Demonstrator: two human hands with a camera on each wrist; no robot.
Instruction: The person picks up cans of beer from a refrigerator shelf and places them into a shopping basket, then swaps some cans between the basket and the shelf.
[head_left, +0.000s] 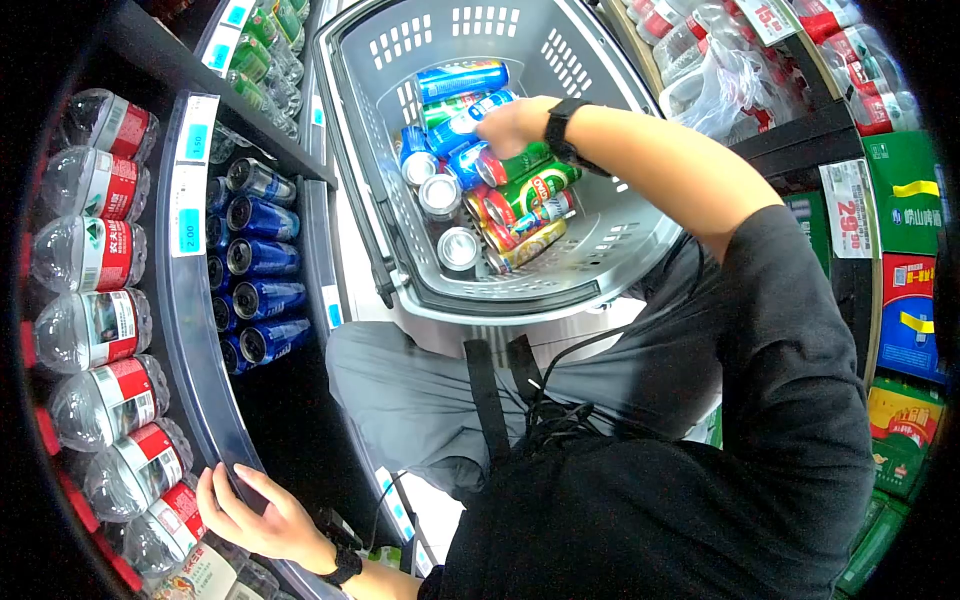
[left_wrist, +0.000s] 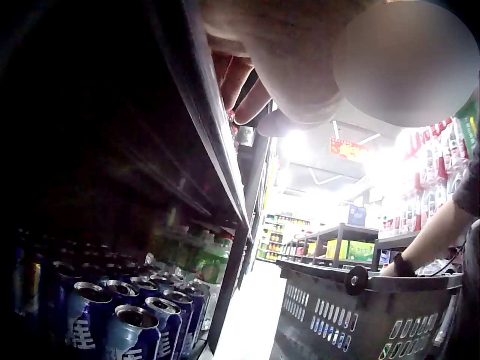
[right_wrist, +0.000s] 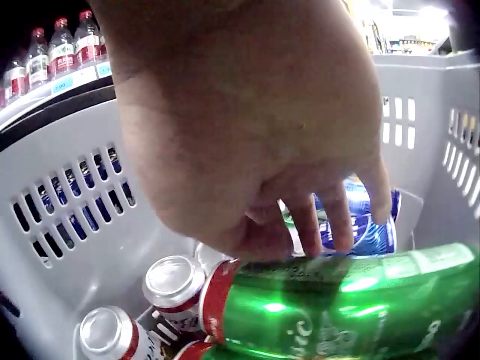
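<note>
Fingers [right_wrist: 304, 225] of the right hand [head_left: 510, 125] bend down over a blue can [head_left: 458, 130] inside the basket [head_left: 440, 50]; their grip cannot be told. Below them lie green cans [head_left: 545, 190] and silver-topped cans [head_left: 458, 250], the basket being partly filled. The left hand [head_left: 270, 520], fingers apart, rests at the shelf edge [head_left: 203, 350]; beyond its fingertips, shelf cans [head_left: 265, 257] remain unloaded.

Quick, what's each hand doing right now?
Left hand: open, relaxed at the shelf edge, holding nothing.
Right hand: down in the basket by a blue can; can't tell whether it's gripping.
</note>
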